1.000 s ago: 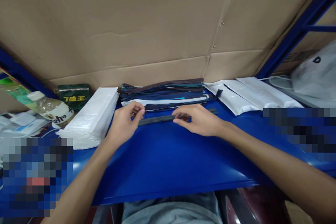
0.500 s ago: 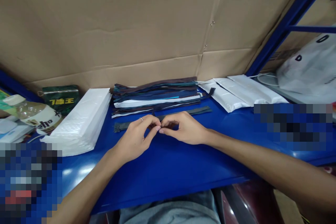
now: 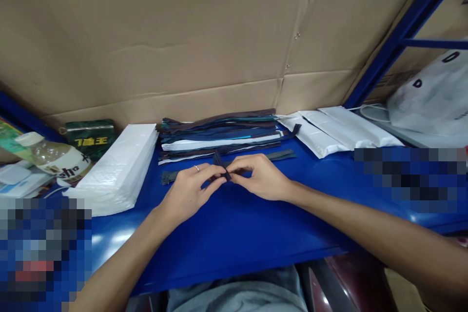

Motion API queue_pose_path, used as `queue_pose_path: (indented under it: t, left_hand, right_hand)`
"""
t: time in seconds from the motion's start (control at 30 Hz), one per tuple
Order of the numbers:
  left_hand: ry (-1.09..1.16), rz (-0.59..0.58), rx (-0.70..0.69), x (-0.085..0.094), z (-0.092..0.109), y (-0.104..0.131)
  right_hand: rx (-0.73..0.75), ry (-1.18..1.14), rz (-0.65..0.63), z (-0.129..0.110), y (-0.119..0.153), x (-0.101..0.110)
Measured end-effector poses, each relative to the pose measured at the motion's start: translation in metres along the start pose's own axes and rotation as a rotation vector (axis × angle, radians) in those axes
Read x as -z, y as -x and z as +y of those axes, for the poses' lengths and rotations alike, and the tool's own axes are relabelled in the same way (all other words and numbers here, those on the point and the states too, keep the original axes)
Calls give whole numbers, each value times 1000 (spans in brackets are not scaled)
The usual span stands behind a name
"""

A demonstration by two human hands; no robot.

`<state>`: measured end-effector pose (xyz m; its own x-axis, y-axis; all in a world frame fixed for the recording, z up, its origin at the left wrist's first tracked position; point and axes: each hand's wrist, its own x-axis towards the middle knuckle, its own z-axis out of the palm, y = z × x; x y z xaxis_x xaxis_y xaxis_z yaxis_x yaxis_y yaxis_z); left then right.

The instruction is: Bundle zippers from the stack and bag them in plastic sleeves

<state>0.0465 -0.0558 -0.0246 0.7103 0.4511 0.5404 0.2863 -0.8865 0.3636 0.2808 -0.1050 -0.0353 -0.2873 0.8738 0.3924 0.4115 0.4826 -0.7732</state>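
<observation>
Between the fingertips of both hands is a dark strip (image 3: 218, 157), its upper part sticking up above them. My left hand (image 3: 193, 190), with a ring on one finger, pinches it from the left. From the right, my right hand (image 3: 258, 178) pinches the same strip, close beside the left fingertips. Behind the hands a grey-green strip (image 3: 281, 155) lies on the blue table (image 3: 234, 234), partly hidden by them. Farther back is a stack of dark, blue and white strips (image 3: 219, 132).
A pile of white padded packets (image 3: 117, 165) lies at the left, beside a bottle (image 3: 54, 156) and a dark green pouch (image 3: 91, 136). More white packets (image 3: 321, 131) lie at the back right. A cardboard wall (image 3: 183, 34) rises behind the table.
The dark strip now stands up visibly between my fingertips, where little of it showed before. My hands are slightly apart around it; the whole view has shifted a little.
</observation>
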Motion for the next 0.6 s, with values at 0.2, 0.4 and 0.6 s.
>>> queue_pose_path:
  t: [0.2, 0.4, 0.6]
  left_hand:
    - [15, 96, -153, -1, 0, 0]
    - [-48, 2, -223, 2, -4, 4]
    - [-221, 226, -83, 24, -15, 1]
  right_hand:
    - [24, 11, 8, 0, 0, -2]
    - [209, 246, -18, 3, -4, 8]
    - [217, 625, 108, 36, -13, 69]
